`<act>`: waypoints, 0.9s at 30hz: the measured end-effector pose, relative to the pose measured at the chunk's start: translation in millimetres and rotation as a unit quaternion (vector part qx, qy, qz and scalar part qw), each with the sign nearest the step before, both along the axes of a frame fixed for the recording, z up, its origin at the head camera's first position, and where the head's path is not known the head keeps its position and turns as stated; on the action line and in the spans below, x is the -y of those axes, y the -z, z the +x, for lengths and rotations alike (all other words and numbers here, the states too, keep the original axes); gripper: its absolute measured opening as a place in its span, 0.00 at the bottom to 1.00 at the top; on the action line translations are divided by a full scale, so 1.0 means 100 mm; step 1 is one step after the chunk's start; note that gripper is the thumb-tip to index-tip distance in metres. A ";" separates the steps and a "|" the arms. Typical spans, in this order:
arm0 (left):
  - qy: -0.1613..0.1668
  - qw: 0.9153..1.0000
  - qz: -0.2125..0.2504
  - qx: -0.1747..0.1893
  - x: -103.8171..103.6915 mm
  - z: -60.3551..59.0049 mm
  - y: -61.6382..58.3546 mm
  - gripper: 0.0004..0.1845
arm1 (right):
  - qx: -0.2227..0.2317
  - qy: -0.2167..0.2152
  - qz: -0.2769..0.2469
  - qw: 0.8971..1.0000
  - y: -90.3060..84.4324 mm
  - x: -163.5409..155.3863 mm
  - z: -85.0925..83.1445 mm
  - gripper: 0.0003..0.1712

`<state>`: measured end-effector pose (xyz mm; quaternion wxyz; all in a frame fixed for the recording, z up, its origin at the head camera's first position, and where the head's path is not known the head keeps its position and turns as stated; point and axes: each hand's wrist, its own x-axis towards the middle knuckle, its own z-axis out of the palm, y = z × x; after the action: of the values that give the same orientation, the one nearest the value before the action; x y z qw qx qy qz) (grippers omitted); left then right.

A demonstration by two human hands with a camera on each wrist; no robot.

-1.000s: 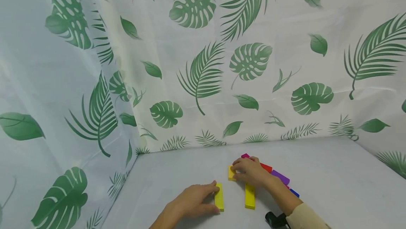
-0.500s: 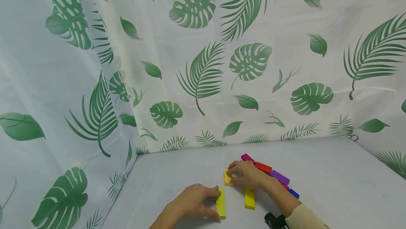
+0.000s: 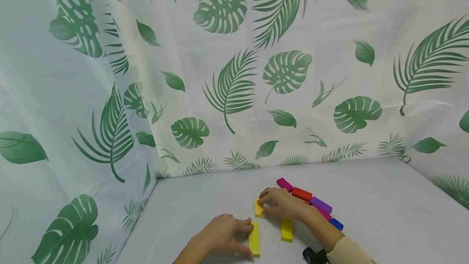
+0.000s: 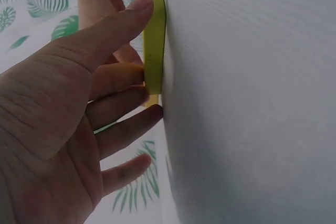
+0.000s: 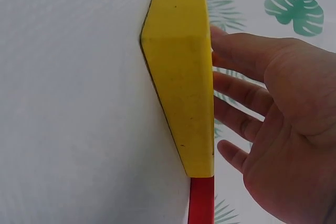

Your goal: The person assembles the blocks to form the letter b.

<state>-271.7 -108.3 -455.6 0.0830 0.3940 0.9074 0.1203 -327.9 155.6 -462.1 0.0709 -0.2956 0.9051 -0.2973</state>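
Note:
My left hand [image 3: 223,235] holds a yellow block [image 3: 254,239] that lies lengthwise on the white tabletop, thumb at its near end and fingers at its far end. The left wrist view shows this same block [image 4: 154,45] between thumb and fingers. Farther off, my right hand [image 3: 283,205] pinches a golden-yellow block [image 3: 258,208], partly covered by the fingers. Another yellow block [image 3: 287,230] lies below the right palm, touched by neither hand. It fills the front of the right wrist view as a large yellow block [image 5: 178,77], with the right hand [image 5: 289,108] behind it.
Behind the right forearm runs a slanting row of blocks: magenta [image 3: 284,184], red [image 3: 302,193], purple [image 3: 321,204], pink [image 3: 324,214] and blue [image 3: 336,224]. A black object [image 3: 311,256] sits by the right cuff. Leaf-printed curtains [image 3: 234,93] enclose the table.
Both hands have slid their yellow blocks nearer to me; the right hand's block has also shifted left. The magenta, red and pink blocks now show more from behind the right hand and arm.

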 end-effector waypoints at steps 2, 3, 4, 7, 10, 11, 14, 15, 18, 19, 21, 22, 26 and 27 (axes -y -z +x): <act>0.001 1.000 -0.002 -0.008 0.01 0.02 0.00 0.36 | -0.001 0.000 0.005 1.000 0.00 0.02 0.00 0.18; 0.001 1.000 -0.003 -0.010 0.01 0.03 -0.01 0.36 | -0.002 0.000 0.006 1.000 0.00 0.02 0.00 0.18; 0.001 1.000 -0.005 -0.012 0.01 0.03 -0.01 0.36 | -0.002 0.000 0.007 1.000 0.00 0.03 0.00 0.18; -0.002 1.000 -0.010 -0.012 -0.01 0.04 -0.01 0.36 | -0.007 -0.002 0.009 1.000 0.00 0.04 0.00 0.18; -0.003 1.000 -0.013 -0.010 -0.02 0.03 -0.01 0.36 | -0.008 -0.004 0.010 1.000 0.02 0.05 0.01 0.17; -0.003 1.000 -0.013 -0.010 -0.02 0.03 0.00 0.36 | -0.009 -0.004 0.011 1.000 0.02 0.06 0.02 0.17; 0.002 1.000 -0.015 -0.015 -0.02 0.03 0.00 0.36 | -0.008 -0.004 0.010 1.000 0.02 0.07 0.03 0.16; 0.004 1.000 -0.015 -0.018 -0.02 0.03 0.00 0.36 | -0.007 -0.004 0.009 1.000 0.02 0.07 0.03 0.16; 0.007 1.000 -0.013 -0.017 -0.01 0.04 -0.01 0.36 | -0.006 -0.005 0.010 1.000 0.02 0.08 0.04 0.16; 0.008 1.000 -0.012 -0.017 -0.01 0.04 -0.01 0.36 | -0.007 -0.006 0.010 1.000 0.02 0.08 0.04 0.16; 0.008 1.000 -0.011 -0.017 -0.01 0.04 -0.01 0.36 | -0.006 -0.007 0.009 1.000 0.02 0.08 0.04 0.16; 0.009 1.000 -0.012 -0.020 -0.01 0.04 -0.01 0.36 | -0.006 -0.008 0.009 1.000 0.02 0.08 0.04 0.16; 0.020 0.999 -0.018 -0.044 -0.01 0.05 0.00 0.36 | -0.005 -0.011 0.008 1.000 0.04 0.08 0.03 0.16; 0.023 0.998 -0.018 -0.052 -0.01 0.05 0.00 0.37 | -0.005 -0.012 0.008 1.000 0.04 0.08 0.03 0.16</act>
<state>-266.6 -107.3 -455.4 0.0460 0.4191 0.9031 0.0810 -325.1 147.3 -466.5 0.0723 -0.3071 0.9043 -0.2876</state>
